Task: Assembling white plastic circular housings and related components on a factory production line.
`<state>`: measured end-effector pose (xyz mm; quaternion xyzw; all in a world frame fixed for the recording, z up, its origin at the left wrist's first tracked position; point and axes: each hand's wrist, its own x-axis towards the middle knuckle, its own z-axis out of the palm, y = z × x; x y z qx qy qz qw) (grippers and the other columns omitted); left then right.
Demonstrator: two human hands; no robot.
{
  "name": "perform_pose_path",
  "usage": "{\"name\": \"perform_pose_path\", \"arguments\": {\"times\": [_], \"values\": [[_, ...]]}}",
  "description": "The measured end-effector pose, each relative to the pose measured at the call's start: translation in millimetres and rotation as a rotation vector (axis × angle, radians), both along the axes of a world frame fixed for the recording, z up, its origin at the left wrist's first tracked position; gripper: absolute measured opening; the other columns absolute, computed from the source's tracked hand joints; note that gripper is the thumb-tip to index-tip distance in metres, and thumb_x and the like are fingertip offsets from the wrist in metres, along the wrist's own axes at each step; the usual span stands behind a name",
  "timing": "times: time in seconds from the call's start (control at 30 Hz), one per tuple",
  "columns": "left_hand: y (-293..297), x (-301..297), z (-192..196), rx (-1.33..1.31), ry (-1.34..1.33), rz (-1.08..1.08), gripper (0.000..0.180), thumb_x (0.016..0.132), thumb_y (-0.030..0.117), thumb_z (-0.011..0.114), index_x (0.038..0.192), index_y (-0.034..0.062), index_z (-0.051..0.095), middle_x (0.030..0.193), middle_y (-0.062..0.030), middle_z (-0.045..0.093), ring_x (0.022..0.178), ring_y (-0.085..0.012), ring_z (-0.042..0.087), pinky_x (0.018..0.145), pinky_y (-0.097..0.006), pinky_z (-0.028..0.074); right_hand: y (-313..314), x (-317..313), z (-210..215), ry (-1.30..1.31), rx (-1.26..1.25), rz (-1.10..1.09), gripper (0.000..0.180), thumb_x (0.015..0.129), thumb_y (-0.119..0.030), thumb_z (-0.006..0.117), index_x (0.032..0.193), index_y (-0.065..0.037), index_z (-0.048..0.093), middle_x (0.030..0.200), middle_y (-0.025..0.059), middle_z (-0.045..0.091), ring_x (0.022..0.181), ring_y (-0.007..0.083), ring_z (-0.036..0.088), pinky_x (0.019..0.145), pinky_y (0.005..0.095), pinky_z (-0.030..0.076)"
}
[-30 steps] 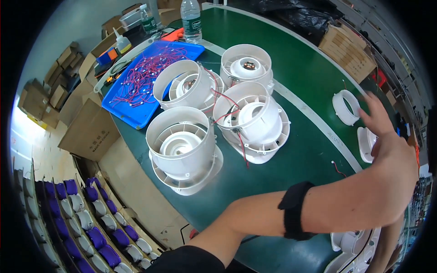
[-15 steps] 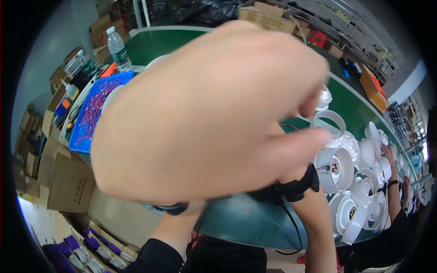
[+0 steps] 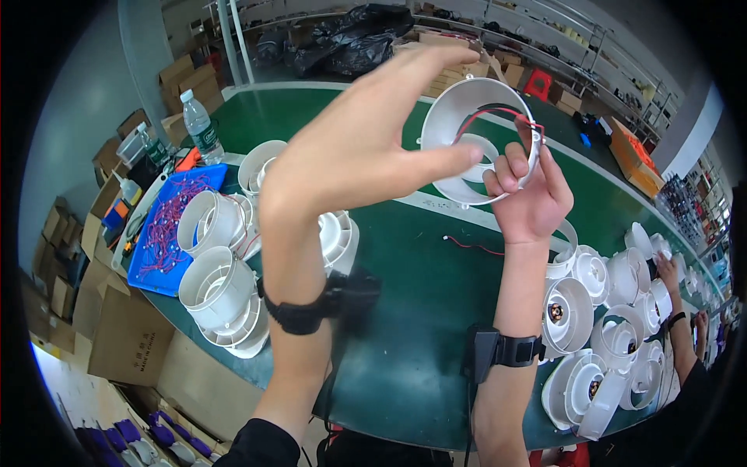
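Note:
My right hand (image 3: 537, 202) holds up a white plastic ring-shaped housing (image 3: 446, 117) above the table, its fingers curled over the near right rim. Red and black wires (image 3: 498, 110) run across the inside of the housing to its right edge. Slightly blurred, my left hand (image 3: 366, 148) is raised beside it with the thumb and fingers spread. Its thumb overlaps the housing's opening in the picture; whether they touch, I cannot tell. Below the hands, a loose red wire (image 3: 475, 247) with a small white connector lies on the green table (image 3: 412, 327).
To the left, white housings (image 3: 218, 288) stand beside a blue tray (image 3: 167, 268) of red and purple wires. Behind it stands a water bottle (image 3: 201, 128). More white housings (image 3: 566, 315) crowd the right side, where another person's hand (image 3: 669, 272) reaches in. A cardboard box (image 3: 128, 335) sits lower left.
My left hand has drawn back from close to the camera, moving up and away. The housing in my right hand, the left-hand housings and the table's middle now show.

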<state>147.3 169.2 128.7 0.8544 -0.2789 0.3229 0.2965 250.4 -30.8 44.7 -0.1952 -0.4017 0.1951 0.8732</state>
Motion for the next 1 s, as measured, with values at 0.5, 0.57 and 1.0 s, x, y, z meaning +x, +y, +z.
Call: {"name": "perform_pose_path", "arguments": {"times": [0.5,0.57,1.0], "values": [[-15.2,30.5,-4.4,-0.084,0.315,-0.388,0.095,0.070,0.040,0.080,0.147,0.0038,0.037,0.143,-0.0147,0.047,0.131,-0.0282,0.046,0.106,-0.042,0.039,-14.0,25.3,-36.2,0.029,0.465,0.425,0.055,0.102,-0.056,0.029,0.101,-0.007,0.054,0.058,0.0043,0.051,0.053,0.0156,0.054,0.052,0.0279,0.038],[-20.9,24.2,-5.7,0.060,0.347,-0.376,0.085,0.072,0.038,0.081,0.142,0.0031,0.045,0.141,-0.0134,0.050,0.127,-0.0264,0.050,0.105,-0.041,0.040,3.5,-6.8,-17.8,0.178,0.384,0.327,0.048,0.103,-0.052,0.031,0.091,-0.010,0.051,0.053,0.0004,0.043,0.044,0.0118,0.041,0.046,0.0261,0.033],[-36.5,10.2,-6.6,0.068,0.419,-0.599,0.020,0.080,0.012,0.077,0.096,0.0001,0.072,0.087,-0.0148,0.072,0.078,-0.0281,0.068,0.074,-0.035,0.053,9.6,0.0,-29.7,0.211,0.367,0.427,0.048,0.105,-0.050,0.025,0.088,-0.009,0.044,0.051,0.0014,0.038,0.047,0.0137,0.034,0.051,0.0291,0.034]]}}
